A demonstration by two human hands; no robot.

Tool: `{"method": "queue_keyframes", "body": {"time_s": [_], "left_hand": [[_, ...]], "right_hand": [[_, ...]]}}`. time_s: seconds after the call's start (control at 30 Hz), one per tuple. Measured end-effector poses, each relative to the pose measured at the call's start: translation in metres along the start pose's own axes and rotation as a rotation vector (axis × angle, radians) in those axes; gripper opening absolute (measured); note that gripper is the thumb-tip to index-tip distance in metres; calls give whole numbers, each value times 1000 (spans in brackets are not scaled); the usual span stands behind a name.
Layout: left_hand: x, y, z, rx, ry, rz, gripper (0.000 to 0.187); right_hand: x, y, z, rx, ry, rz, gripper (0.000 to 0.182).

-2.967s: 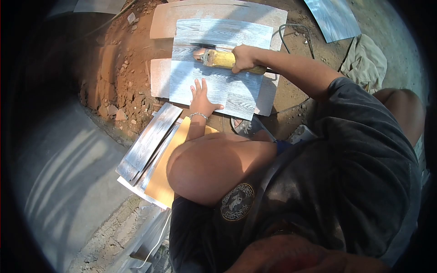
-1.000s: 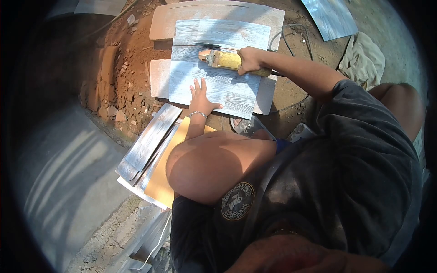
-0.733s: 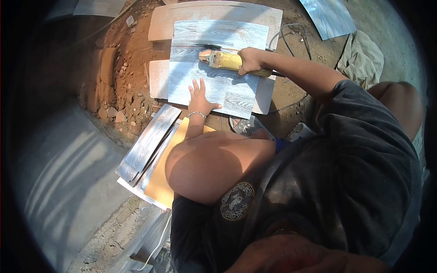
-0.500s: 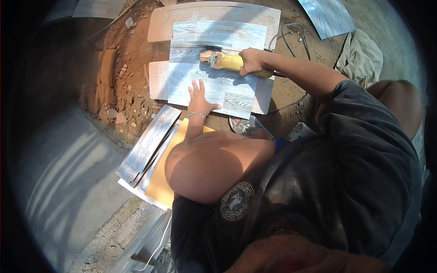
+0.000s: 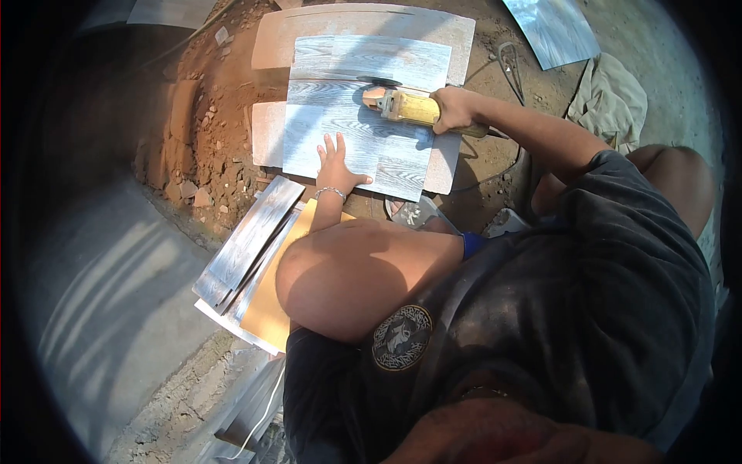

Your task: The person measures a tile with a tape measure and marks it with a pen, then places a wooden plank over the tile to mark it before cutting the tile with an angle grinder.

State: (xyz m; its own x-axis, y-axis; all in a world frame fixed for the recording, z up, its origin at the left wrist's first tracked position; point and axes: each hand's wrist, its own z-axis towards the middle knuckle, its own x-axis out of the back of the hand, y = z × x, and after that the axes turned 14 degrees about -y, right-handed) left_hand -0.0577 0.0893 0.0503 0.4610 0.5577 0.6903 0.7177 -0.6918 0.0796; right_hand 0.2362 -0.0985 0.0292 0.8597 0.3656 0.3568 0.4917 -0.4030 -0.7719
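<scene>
My right hand (image 5: pixel 456 110) is wrapped round the body of a yellow angle grinder (image 5: pixel 413 108). The grinder's dark cutting disc (image 5: pixel 379 81) stands edge-on at a thin line that runs across a grey wood-patterned tile (image 5: pixel 309 124). My left hand (image 5: pixel 335 167) lies flat on the near part of that tile, fingers spread. Beneath the tile, pale boards (image 5: pixel 268 131) stick out on both sides and at the far end.
Cut wood-patterned strips (image 5: pixel 251 236) lie by a yellow sheet (image 5: pixel 267 301) at my left knee. Another tile (image 5: pixel 553 31) rests at the far right, near a crumpled cloth (image 5: pixel 610 100). A black cord (image 5: pixel 510 73) loops over the dirt. Broken earth and stones (image 5: pixel 205 155) lie left.
My right hand has drawn the angle grinder to the right along the line on the tile. My left hand stays spread in the same place on it.
</scene>
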Motion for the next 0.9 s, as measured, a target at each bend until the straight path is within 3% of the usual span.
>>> {"method": "queue_keyframes", "body": {"time_s": [0.43,0.9], "left_hand": [[0,1,0,16,-13,19,148],[-3,0,2,-17,-2,11,147]], "right_hand": [[5,-23,41,-1,20,-86,65],[-4,0,1,-2,25,-32,57]]}}
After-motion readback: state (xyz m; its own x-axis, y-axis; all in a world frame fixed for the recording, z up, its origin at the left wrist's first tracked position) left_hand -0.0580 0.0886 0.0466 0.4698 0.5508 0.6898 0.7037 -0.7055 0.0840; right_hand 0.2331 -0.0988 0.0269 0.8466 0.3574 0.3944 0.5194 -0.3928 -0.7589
